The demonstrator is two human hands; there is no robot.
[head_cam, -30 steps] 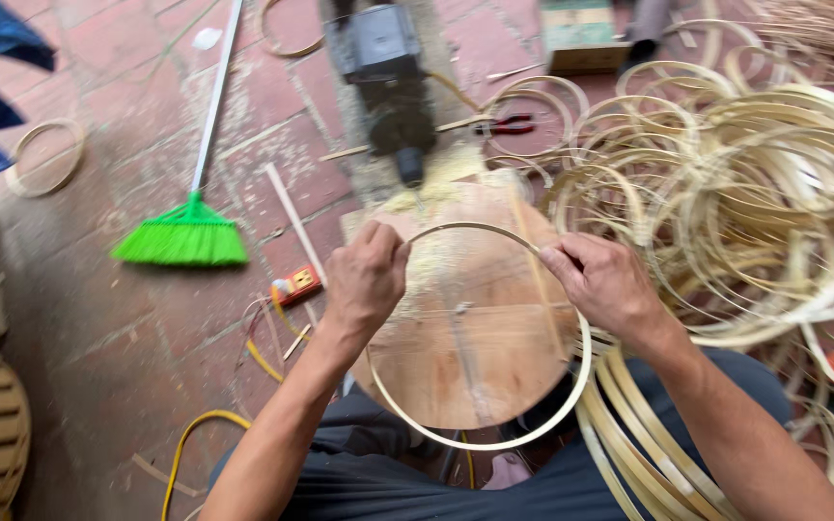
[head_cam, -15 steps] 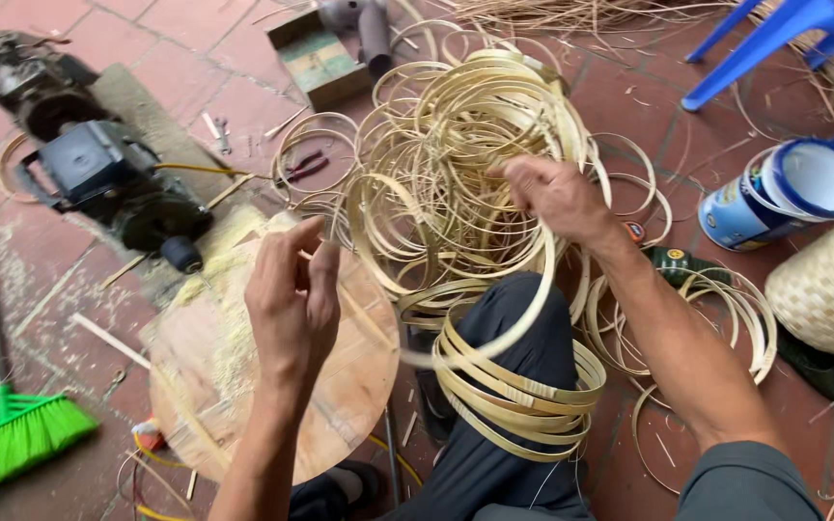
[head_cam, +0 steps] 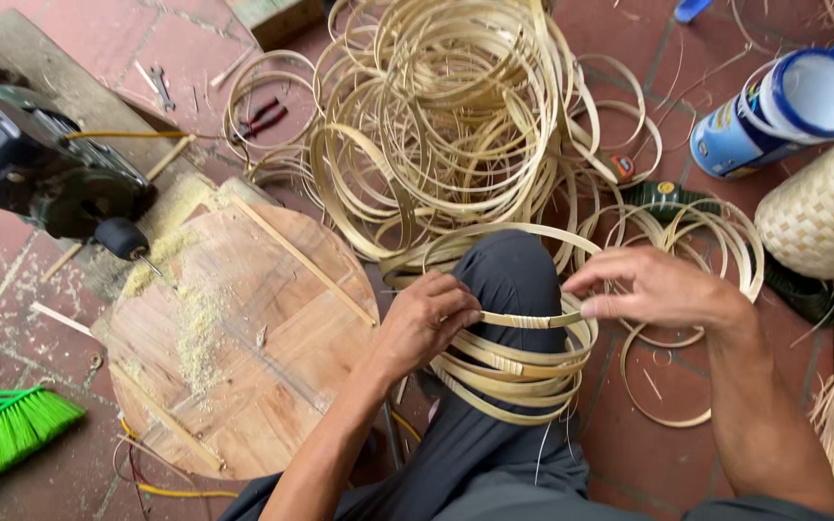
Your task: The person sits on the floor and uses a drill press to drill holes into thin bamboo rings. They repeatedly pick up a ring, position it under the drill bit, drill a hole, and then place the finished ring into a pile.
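Observation:
A stack of thin bamboo hoops [head_cam: 523, 371] sits around my knee in dark trousers [head_cam: 514, 280]. My left hand [head_cam: 427, 323] pinches the top hoop at its left side. On the right side my right hand [head_cam: 658, 289] touches the same hoop with its fingertips. A big loose heap of bamboo hoops [head_cam: 456, 116] lies on the brick floor just beyond my knee.
A round wooden board [head_cam: 243, 347] with sawdust lies at my left, next to a dark motor with a drill bit [head_cam: 50, 178]. A green broom [head_cam: 7, 429] is at the far left. A blue-and-white can [head_cam: 774, 121] and a woven basket [head_cam: 822, 207] stand right. Red pliers [head_cam: 263, 118] lie behind.
The view has swung right from the board to the hoops. The single hoop held over the board is now lowered onto the stack around my knee, both hands on it.

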